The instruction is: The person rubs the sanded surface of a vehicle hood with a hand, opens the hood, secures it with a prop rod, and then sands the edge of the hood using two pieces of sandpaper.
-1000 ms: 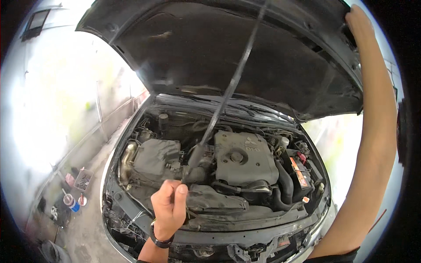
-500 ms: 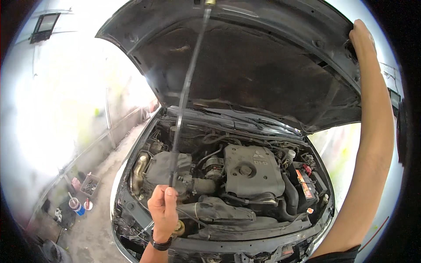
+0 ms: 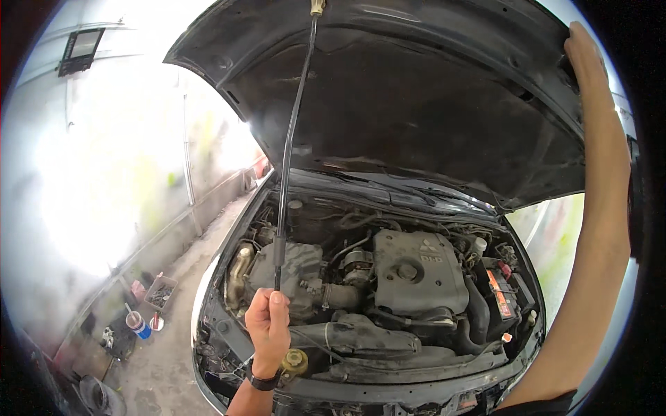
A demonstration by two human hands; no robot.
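Observation:
My left hand (image 3: pixel 269 319), with a dark band at the wrist, is closed around the lower part of a long black prop rod (image 3: pixel 291 132) above the engine bay. The rod rises almost upright to a pale yellowish fitting (image 3: pixel 317 8) at the underside of the raised hood (image 3: pixel 416 90). High at the right, my right hand (image 3: pixel 583 48) grips the hood's edge, its fingers partly hidden. Below lie a dusty engine cover (image 3: pixel 416 291), a battery (image 3: pixel 503 298) with an orange label, and a yellowish cap (image 3: pixel 295 360) just right of my left wrist.
A spray-stained wall (image 3: pixel 104 180) runs along the left, with a lamp (image 3: pixel 81 48) mounted high. On the floor beside it stand a box of small items (image 3: pixel 161 295), a blue and white container (image 3: pixel 139 326) and a dark bucket (image 3: pixel 100 395). The car's front frame (image 3: pixel 416 385) crosses below.
The rod's top has swung left to the pale fitting, so the rod stands more upright. The car and hood appear shifted to the right in view. Both hands have kept their grip.

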